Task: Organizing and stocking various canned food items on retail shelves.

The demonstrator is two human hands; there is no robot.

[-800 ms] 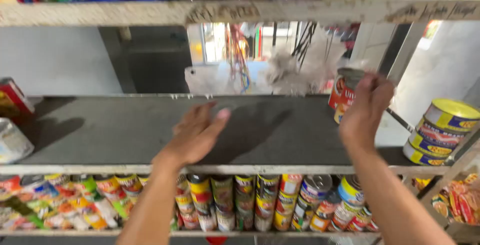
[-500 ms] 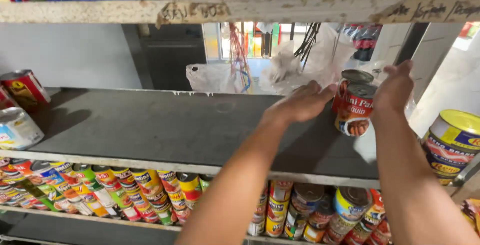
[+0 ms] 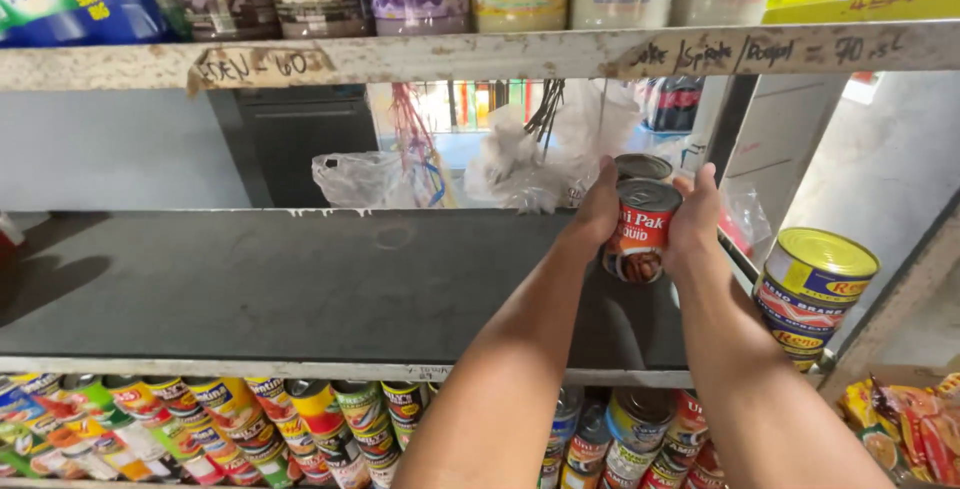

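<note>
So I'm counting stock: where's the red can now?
Head view, right of centre: the red can sits between left hand and right hand, above the grey shelf.

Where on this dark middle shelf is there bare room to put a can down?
The dark shelf is bare from its left end to the left hand, between the plastic bags behind and the front rail. It is crowded at the right: both hands grip the red can, right hand, another can behind, yellow-lidded cans beyond.
</note>
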